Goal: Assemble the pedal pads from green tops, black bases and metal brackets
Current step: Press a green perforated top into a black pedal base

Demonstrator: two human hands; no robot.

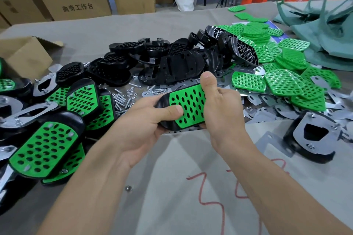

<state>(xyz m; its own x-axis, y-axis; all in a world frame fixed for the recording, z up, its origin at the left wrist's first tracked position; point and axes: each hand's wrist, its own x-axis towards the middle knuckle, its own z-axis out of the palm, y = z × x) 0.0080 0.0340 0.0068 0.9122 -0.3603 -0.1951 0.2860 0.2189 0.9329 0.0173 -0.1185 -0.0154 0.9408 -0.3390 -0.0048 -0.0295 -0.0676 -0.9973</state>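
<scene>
A pedal pad [188, 106], its perforated green top seated in a black base, is held above the table between both hands. My left hand [145, 126] grips its near left end, thumb pressed on the green top. My right hand [219, 108] grips the right end, thumb on the far edge. Loose black bases [172, 61] are heaped behind, loose green tops [282, 74] at the right, flat metal brackets [267, 101] under and beside them. Assembled pads [45, 147] lie at the left.
Screws and nuts [126, 95] are scattered just left of the held pad. A base with a bracket fitted [315, 137] lies upside down at the right. An open cardboard box [23, 53] sits at the far left, green bags [324, 30] at the far right.
</scene>
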